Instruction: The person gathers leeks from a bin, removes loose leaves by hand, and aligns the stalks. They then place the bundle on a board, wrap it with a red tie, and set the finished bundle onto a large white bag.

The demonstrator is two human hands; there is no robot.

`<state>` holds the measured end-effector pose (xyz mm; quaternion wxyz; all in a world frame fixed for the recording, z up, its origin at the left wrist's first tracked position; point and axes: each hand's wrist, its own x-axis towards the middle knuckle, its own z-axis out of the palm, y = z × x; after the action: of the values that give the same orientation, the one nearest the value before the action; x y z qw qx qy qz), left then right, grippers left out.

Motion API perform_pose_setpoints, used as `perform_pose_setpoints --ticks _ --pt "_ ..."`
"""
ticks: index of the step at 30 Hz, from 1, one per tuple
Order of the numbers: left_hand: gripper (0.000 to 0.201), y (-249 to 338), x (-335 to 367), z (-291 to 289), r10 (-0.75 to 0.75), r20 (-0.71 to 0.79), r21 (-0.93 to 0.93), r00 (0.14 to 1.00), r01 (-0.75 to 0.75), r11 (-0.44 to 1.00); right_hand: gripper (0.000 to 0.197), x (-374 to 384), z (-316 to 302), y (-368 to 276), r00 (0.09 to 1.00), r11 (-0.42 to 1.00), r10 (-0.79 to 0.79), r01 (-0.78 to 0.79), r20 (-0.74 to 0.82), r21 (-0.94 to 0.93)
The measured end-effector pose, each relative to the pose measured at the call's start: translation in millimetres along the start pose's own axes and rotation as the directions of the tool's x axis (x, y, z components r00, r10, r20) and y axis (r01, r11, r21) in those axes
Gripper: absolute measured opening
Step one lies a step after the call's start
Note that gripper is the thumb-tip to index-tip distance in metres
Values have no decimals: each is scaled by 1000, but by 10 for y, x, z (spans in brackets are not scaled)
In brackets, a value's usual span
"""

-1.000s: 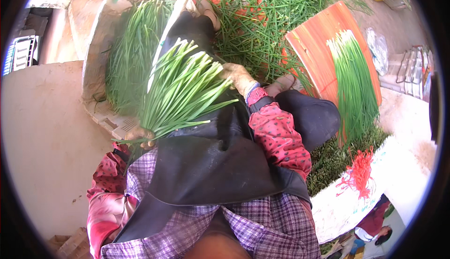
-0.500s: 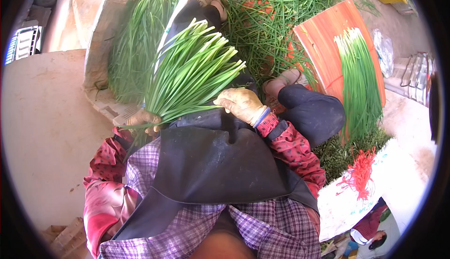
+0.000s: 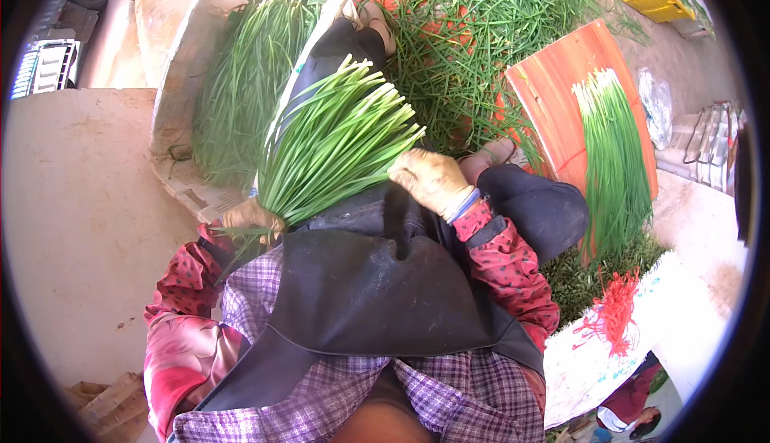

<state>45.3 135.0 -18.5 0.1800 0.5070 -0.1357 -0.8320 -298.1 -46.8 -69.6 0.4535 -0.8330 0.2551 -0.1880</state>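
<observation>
1. Head view: the left hand [image 3: 253,217] is wrapped around the lower, leafy end of a bundle of green stalks [image 3: 341,138], with a few thin leaves sticking out below the fingers.
2. That bundle slants over the person's lap, alongside the near part of the basket's right rim, its pale ends fanned out up and to the right.
3. The right hand [image 3: 431,180] has its fingers bent at the right side of the bundle, below the pale ends; whether it pinches any stalk cannot be told.
4. Left of the bundle, the white basket [image 3: 178,82] holds more long greens [image 3: 249,90] against its inside.
5. On the right, an orange-brown board [image 3: 545,98] carries a straight row of stalks [image 3: 613,154] along its right edge, pale ends toward the far right corner, leaves running to the near edge.
6. Beyond the board's left corner lies a heap of loose greens [image 3: 481,34].
7. Red ties [image 3: 616,310] lie bunched near the board's near edge.
</observation>
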Motion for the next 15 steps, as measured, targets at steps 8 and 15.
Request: perform_pose_setpoints --ticks 8,15 --pt "19 3 23 -46 97 2 65 995 -97 993 25 606 -439 -22 873 942 -200 45 -444 -333" --pt "24 137 -47 108 115 -38 244 993 -102 964 22 1271 128 103 941 942 -80 -36 -329 -334"
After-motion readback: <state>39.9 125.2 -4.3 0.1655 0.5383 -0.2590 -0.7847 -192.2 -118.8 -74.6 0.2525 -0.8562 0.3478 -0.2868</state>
